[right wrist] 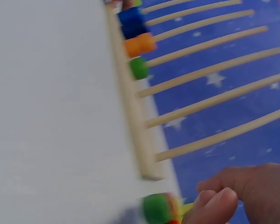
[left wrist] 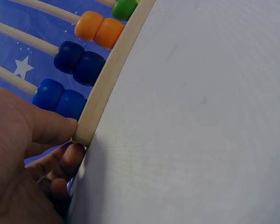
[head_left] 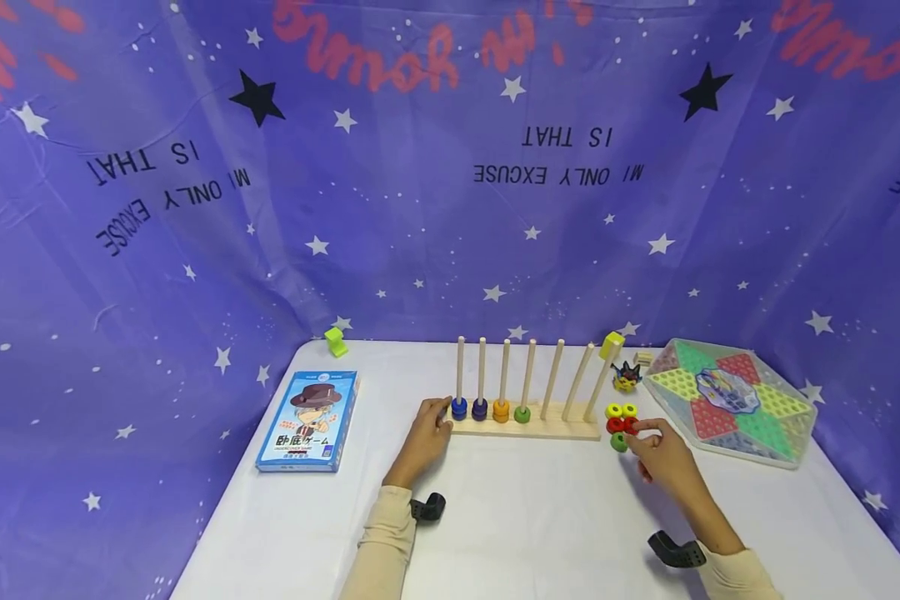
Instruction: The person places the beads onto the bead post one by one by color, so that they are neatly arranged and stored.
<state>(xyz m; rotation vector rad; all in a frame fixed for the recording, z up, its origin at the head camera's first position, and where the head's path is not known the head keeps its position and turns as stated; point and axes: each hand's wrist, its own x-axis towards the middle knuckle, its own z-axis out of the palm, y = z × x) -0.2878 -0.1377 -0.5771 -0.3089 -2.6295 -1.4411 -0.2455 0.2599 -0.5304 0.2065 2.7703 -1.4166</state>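
Observation:
A wooden peg rack (head_left: 525,427) stands on the table with a row of upright pegs. From its left end come pairs of blue beads (head_left: 459,408), dark navy beads (head_left: 480,409) and orange beads (head_left: 501,410), then one green bead (head_left: 522,414); the pegs farther right are bare. My left hand (head_left: 426,437) pinches the left end of the base between thumb and fingers, beside the blue beads. My right hand (head_left: 663,458) reaches over loose beads right of the rack, its fingertips at a red bead (head_left: 615,425) pair and a loose green bead (right wrist: 156,208). Nothing shows held between its fingers.
Two yellow beads (head_left: 621,411) lie behind the red ones. A hexagonal board game box (head_left: 731,400) sits at the right, with a small dark figure (head_left: 626,377) near it. A blue card game box (head_left: 309,422) lies at the left. Yellow-green blocks (head_left: 336,342) stand at the back.

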